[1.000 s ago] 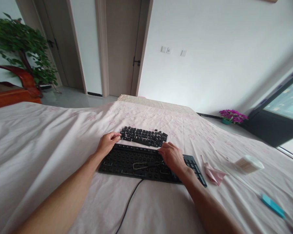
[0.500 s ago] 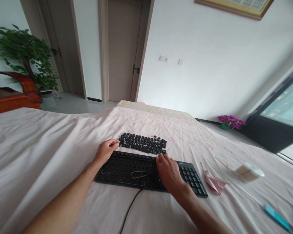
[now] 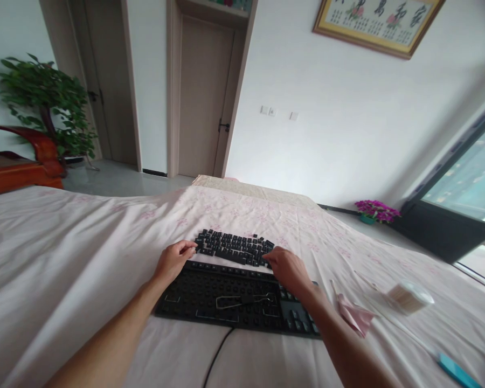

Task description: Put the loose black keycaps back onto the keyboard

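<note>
A black keyboard (image 3: 222,320) lies on the pink-white cloth, most of its keycaps off and its number pad partly under my right forearm. Across its bare key area rests a wire keycap puller (image 3: 248,299). Just beyond the keyboard, loose black keycaps (image 3: 236,245) are laid out in rows. My left hand (image 3: 173,261) is pinched at the left edge of these rows; anything between its fingertips is too small to tell. At their right end, my right hand (image 3: 286,264) has its fingers drawn together, touching or just over the keycaps, and its grip is hidden.
A black cable (image 3: 218,353) runs from the keyboard towards me. To the right lie a pink cloth (image 3: 355,315), a clear tub of cotton swabs (image 3: 410,297) and a blue object (image 3: 456,369). Two keycaps sit just behind the rows.
My right hand has moved off the keyboard, away from me, to the right end of the keycap rows, uncovering the puller. My left hand stays by the left edge. The view has tilted up slightly.
</note>
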